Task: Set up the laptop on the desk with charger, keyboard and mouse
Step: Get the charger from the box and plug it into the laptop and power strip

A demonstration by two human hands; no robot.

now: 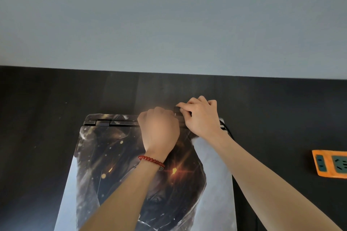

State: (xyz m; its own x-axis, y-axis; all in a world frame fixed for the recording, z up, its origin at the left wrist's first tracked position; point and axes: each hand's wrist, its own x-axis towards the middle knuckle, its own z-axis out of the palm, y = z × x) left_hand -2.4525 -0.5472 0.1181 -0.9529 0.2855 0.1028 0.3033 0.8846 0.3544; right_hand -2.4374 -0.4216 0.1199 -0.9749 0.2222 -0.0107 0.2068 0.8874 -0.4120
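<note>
While closed, lid down, on the black wooden desk (47, 118) near its back edge: grey laptop with dark printed artwork skin (120, 165). Right hand (201, 116) at laptop's rear edge, fingers curled, pinching small dark plug (177, 109), likely charger connector going into rear port, thin black cable (228, 131) trailing off laptop's back right corner; left hand (159, 129) curled at same rear edge beside it, blurred, cannot tell what it holds. Early stage by the look: orange power strip with green sockets (330, 165) at desk's right edge with nothing plugged in, lid unopened, keyboard and mouse not in view.
</note>
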